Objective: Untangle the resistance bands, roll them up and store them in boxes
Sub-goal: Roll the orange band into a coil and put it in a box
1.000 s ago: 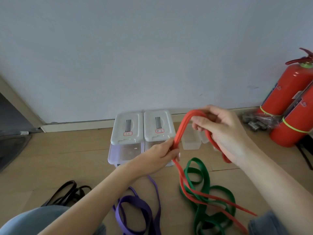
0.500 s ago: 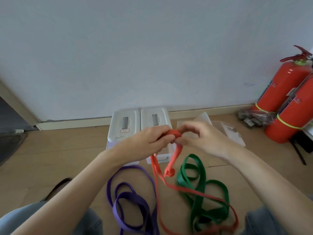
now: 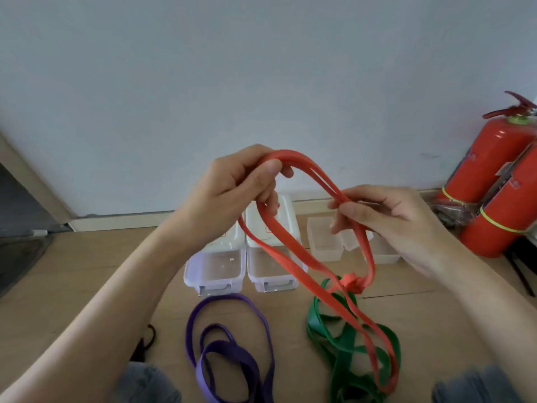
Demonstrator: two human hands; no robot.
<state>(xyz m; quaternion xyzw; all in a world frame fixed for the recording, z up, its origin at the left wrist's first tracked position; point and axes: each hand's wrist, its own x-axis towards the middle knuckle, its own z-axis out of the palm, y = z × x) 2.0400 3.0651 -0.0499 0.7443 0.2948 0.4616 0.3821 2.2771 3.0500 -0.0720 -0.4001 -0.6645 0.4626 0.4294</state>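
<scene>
Between gripping left hand [image 3: 232, 184] and pinching right hand [image 3: 389, 216], knotted red band [image 3: 290, 251].

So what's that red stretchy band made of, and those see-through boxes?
The red band looks like rubber or latex, matte: it droops in soft loops and holds a tight knot. The boxes look like hard clear plastic with glossy white lids, since the floor shows through their walls. I can't be certain of either.
</scene>
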